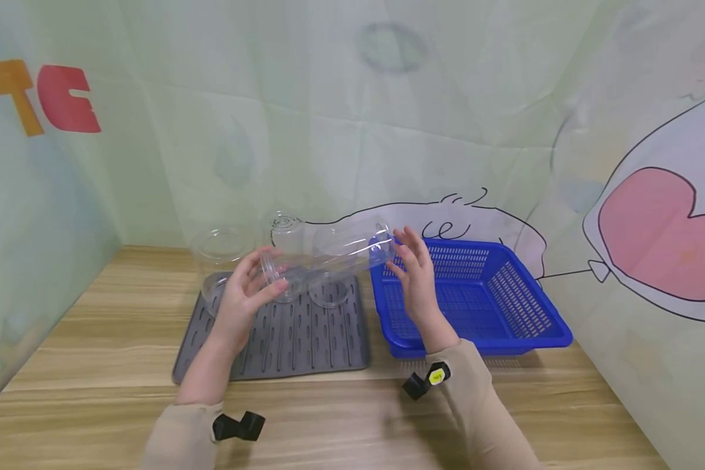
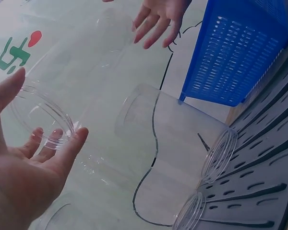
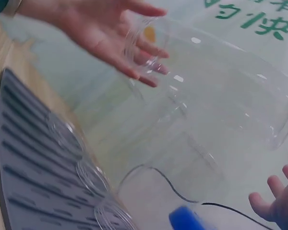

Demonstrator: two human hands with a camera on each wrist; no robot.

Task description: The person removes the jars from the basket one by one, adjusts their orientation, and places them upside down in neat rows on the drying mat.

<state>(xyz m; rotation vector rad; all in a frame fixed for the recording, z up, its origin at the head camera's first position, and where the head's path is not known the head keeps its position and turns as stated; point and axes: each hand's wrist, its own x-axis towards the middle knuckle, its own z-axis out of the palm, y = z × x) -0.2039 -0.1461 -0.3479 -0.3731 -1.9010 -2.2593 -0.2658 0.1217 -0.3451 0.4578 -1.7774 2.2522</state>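
Note:
A clear plastic jar [image 1: 352, 253] is held in the air, tilted nearly sideways, its threaded mouth to the left and its base to the right. My left hand [image 1: 241, 297] grips the jar by its mouth, thumb and fingers around the threaded rim [image 2: 48, 115]. At the base end, my right hand [image 1: 417, 274] has its fingers spread; in the right wrist view they stand apart from the jar. Below, three more clear jars stand mouth down on a grey ridged drying mat [image 1: 305, 352]; one of them [image 2: 177, 134] shows plainly in the left wrist view.
A blue perforated plastic basket [image 1: 482, 346] stands right of the mat, under and behind my right hand. Both rest on a wood-grain table [image 1: 305, 424]. A printed cloth [image 1: 241, 130] hangs close behind and along both sides.

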